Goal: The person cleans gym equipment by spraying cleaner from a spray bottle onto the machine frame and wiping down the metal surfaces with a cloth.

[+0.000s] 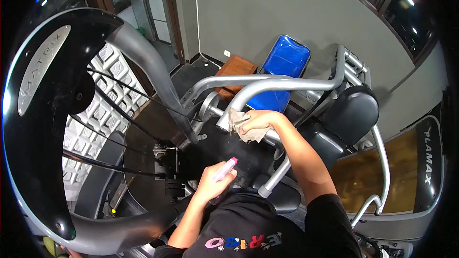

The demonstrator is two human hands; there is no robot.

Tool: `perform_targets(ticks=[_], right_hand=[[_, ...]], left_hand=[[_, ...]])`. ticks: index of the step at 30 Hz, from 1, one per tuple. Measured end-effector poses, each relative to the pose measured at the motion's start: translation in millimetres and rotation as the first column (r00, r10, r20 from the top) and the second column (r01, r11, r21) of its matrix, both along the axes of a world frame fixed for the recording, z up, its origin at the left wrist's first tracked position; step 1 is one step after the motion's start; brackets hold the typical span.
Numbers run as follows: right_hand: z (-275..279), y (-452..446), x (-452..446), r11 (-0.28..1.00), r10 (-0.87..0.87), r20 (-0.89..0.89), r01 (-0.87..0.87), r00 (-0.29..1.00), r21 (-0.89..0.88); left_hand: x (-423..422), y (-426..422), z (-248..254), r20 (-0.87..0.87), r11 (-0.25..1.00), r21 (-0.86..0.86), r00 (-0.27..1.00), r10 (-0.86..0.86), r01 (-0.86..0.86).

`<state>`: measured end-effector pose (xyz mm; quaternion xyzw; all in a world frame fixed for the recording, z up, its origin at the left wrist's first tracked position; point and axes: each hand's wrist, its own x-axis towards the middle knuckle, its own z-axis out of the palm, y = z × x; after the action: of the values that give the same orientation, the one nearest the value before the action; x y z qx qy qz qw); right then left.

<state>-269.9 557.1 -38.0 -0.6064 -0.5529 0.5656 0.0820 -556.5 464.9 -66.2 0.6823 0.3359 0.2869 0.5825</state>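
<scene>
My right hand [262, 120] is closed around a crumpled, greyish-beige cloth [254, 135]. The cloth lies against the lower end of a thick silver tube [267, 85] on a gym machine. Lower down, in front of my chest, my left hand [213, 181] grips a spray bottle by its neck. Its pink and white spray head [224, 169] points up and to the right; my fingers and the dark background hide most of its body.
A black padded seat [325, 147] and backrest [353, 114] belong to the machine at right. Close on the left stands a black MATRIX frame [45, 129] with cables. A blue chair [287, 56] and wooden box [237, 70] are by the grey wall.
</scene>
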Motion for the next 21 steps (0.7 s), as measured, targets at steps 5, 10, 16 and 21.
perform_targets(ticks=[5,10,16,21], right_hand=[[20,-32,-48,0.882,-0.200,0.696,-0.182,0.690,0.435],[0,-44,-60,0.767,-0.355,0.802,-0.341,0.479,0.544],[7,-14,-20,0.913,0.018,0.550,-0.238,0.835,0.332],[-9,2,6,0.995,-0.008,-0.008,0.007,1.000,-0.101]], left_hand=[[-2,1,7,0.004,1.000,0.029,1.000,-0.002,0.002],[5,-3,2,-0.012,0.995,0.097,1.000,-0.004,0.005],[19,-8,13,-0.007,0.993,0.085,0.997,-0.081,0.081],[15,-9,20,-0.052,0.980,0.177,0.995,-0.086,0.094]])
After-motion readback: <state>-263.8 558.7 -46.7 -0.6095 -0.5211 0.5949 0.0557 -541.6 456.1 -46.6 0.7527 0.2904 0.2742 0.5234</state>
